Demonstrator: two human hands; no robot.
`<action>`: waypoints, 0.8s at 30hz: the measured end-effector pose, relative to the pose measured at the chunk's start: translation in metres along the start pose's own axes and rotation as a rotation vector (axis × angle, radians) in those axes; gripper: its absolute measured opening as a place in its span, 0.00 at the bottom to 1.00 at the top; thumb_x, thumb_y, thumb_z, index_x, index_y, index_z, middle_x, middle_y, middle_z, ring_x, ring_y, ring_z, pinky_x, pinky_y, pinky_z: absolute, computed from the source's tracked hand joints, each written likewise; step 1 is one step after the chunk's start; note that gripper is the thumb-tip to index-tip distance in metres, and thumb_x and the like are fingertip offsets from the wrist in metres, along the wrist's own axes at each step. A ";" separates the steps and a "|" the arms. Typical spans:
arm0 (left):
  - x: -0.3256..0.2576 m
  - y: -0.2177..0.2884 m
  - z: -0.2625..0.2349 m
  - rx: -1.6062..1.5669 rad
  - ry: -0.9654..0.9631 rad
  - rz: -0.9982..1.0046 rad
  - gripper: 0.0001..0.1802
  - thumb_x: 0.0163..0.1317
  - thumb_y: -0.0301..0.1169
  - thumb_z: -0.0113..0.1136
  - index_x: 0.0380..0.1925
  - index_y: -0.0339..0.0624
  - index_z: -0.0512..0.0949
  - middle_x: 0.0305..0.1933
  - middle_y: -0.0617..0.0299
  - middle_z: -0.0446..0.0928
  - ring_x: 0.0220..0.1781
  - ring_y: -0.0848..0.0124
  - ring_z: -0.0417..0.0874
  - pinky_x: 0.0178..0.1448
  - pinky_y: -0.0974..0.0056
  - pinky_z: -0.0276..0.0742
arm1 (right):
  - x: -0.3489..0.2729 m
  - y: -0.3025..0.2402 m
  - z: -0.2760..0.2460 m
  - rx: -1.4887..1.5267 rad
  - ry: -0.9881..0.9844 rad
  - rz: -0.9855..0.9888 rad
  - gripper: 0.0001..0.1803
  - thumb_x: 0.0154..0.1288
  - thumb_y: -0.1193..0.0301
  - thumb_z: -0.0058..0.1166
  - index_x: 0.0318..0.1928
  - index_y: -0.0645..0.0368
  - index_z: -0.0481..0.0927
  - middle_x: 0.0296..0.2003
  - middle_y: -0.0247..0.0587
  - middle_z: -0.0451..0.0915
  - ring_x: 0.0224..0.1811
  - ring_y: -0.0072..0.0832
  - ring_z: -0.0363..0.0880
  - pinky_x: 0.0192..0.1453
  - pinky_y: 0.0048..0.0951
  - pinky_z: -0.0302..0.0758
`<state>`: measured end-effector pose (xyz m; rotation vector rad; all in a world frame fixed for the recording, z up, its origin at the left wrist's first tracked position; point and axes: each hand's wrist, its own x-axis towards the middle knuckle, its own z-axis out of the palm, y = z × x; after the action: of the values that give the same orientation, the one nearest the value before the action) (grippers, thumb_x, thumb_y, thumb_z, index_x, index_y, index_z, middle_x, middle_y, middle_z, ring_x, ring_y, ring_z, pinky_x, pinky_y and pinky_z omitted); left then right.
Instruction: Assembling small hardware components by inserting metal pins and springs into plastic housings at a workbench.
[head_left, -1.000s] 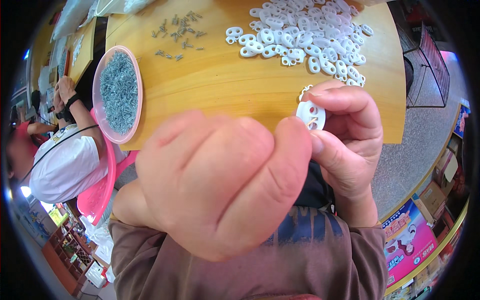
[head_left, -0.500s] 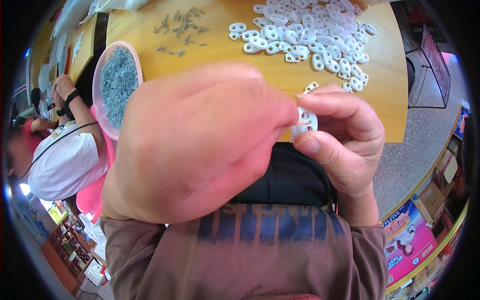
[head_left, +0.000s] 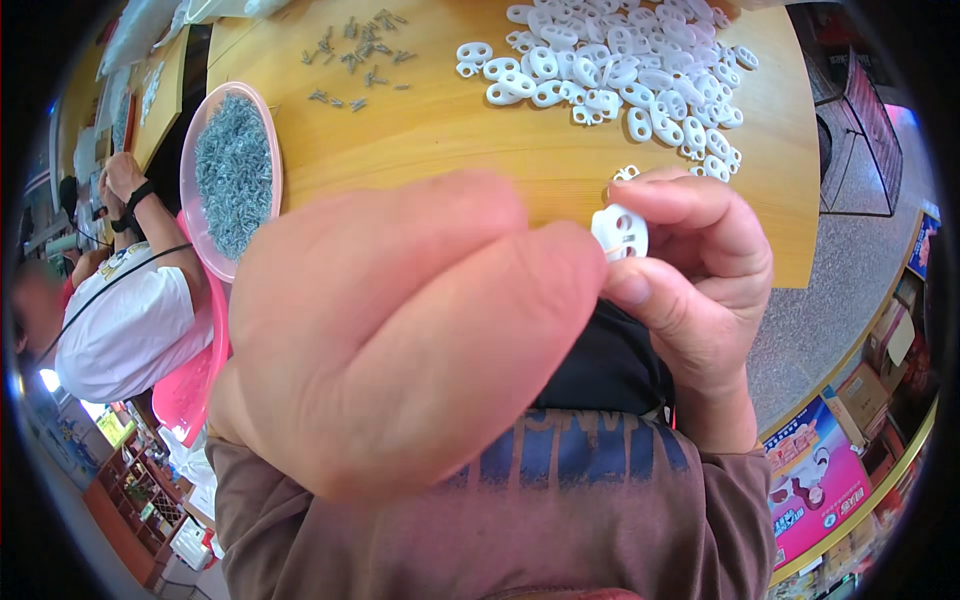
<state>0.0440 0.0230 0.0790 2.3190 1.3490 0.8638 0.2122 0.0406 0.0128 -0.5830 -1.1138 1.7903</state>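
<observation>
Between the thumb and fingers of my right hand (head_left: 705, 265) is a white two-hole cord lock (head_left: 634, 222), held above the table's front edge. A small grey metal bit shows between its holes. My left hand (head_left: 410, 320) is large, close and blurred, its fingers pinched together against the left side of the cord lock. From that pinch a thin tan stick (head_left: 614, 252) reaches to the lower hole. Most of the stick is hidden by my left fingers. Just beyond my right fingertips a small white plastic part (head_left: 626, 174) lies on the table.
A heap of white cord locks (head_left: 620, 70) covers the table's (head_left: 400, 130) back right. Several loose metal springs (head_left: 360, 50) lie at the back left, near a pink-rimmed bowl (head_left: 277, 150) full of springs. Another person (head_left: 130, 310) sits at left. A black wire-frame stand (head_left: 855, 150) is at right.
My left hand has rolled and dropped slightly, its knuckles lower. The cord lock has moved a little to the right and up and turned, showing its holes and the grey bit more plainly.
</observation>
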 end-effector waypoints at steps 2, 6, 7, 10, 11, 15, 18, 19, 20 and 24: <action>-0.004 0.002 0.002 0.008 0.040 0.035 0.12 0.32 0.13 0.55 0.23 0.34 0.74 0.12 0.61 0.67 0.12 0.73 0.65 0.15 0.73 0.58 | -0.001 -0.001 -0.001 -0.021 0.001 -0.008 0.19 0.43 0.79 0.57 0.39 0.68 0.70 0.36 0.41 0.71 0.35 0.22 0.70 0.41 0.19 0.66; -0.009 0.005 0.003 0.024 0.101 0.092 0.14 0.33 0.11 0.54 0.25 0.32 0.74 0.13 0.60 0.68 0.12 0.73 0.66 0.15 0.74 0.58 | -0.003 -0.004 0.000 -0.021 0.010 -0.003 0.19 0.42 0.79 0.58 0.39 0.67 0.70 0.36 0.40 0.71 0.36 0.22 0.69 0.41 0.19 0.66; -0.009 0.004 0.004 0.022 0.107 0.097 0.13 0.33 0.11 0.55 0.25 0.32 0.74 0.13 0.60 0.68 0.12 0.73 0.66 0.15 0.74 0.58 | -0.003 -0.004 0.000 -0.023 0.012 -0.005 0.19 0.42 0.79 0.58 0.39 0.67 0.70 0.36 0.40 0.71 0.36 0.22 0.69 0.41 0.19 0.66; -0.009 0.006 0.009 0.022 0.128 0.107 0.13 0.33 0.11 0.55 0.25 0.32 0.74 0.13 0.60 0.68 0.12 0.73 0.66 0.15 0.74 0.59 | -0.006 -0.005 -0.002 -0.017 0.004 -0.020 0.19 0.42 0.79 0.58 0.39 0.67 0.70 0.35 0.40 0.71 0.35 0.21 0.69 0.41 0.19 0.66; -0.009 0.007 0.010 0.022 0.136 0.110 0.13 0.33 0.11 0.55 0.25 0.31 0.74 0.14 0.60 0.68 0.12 0.73 0.66 0.15 0.74 0.59 | -0.007 -0.005 -0.003 -0.031 -0.004 -0.032 0.19 0.42 0.79 0.58 0.39 0.67 0.70 0.35 0.40 0.71 0.35 0.21 0.69 0.41 0.19 0.66; -0.008 0.010 0.013 0.037 0.141 0.115 0.13 0.33 0.11 0.55 0.24 0.31 0.74 0.14 0.59 0.69 0.12 0.73 0.67 0.15 0.74 0.59 | -0.009 -0.006 -0.004 -0.064 -0.005 -0.053 0.19 0.42 0.79 0.58 0.39 0.67 0.70 0.35 0.40 0.70 0.35 0.21 0.69 0.41 0.19 0.65; -0.008 0.013 0.015 0.076 0.177 0.094 0.13 0.32 0.12 0.54 0.25 0.31 0.74 0.13 0.60 0.68 0.12 0.73 0.67 0.15 0.73 0.60 | -0.008 -0.005 -0.002 -0.074 -0.003 -0.063 0.19 0.42 0.80 0.58 0.39 0.67 0.70 0.35 0.40 0.70 0.35 0.21 0.68 0.41 0.19 0.65; -0.009 0.013 0.015 0.087 0.189 0.088 0.13 0.32 0.12 0.54 0.25 0.31 0.74 0.13 0.60 0.68 0.12 0.73 0.67 0.15 0.73 0.60 | -0.007 -0.005 -0.002 -0.075 -0.001 -0.063 0.19 0.42 0.80 0.58 0.39 0.67 0.70 0.35 0.40 0.70 0.35 0.21 0.68 0.41 0.19 0.65; -0.009 0.013 0.015 0.098 0.200 0.082 0.14 0.32 0.12 0.54 0.25 0.31 0.74 0.13 0.60 0.68 0.12 0.73 0.67 0.15 0.73 0.60 | -0.007 -0.005 -0.001 -0.087 0.003 -0.067 0.19 0.42 0.80 0.58 0.39 0.67 0.70 0.35 0.40 0.70 0.35 0.21 0.68 0.41 0.19 0.65; -0.012 0.015 0.014 0.241 0.192 0.133 0.15 0.30 0.14 0.55 0.26 0.31 0.75 0.13 0.61 0.67 0.12 0.73 0.66 0.14 0.72 0.59 | -0.006 -0.005 0.003 -0.136 0.016 -0.093 0.18 0.44 0.81 0.56 0.39 0.67 0.69 0.35 0.40 0.69 0.36 0.21 0.68 0.41 0.19 0.65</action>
<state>0.0587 0.0054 0.0729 2.5900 1.4610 1.0388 0.2155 0.0346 0.0180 -0.6150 -1.2393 1.6373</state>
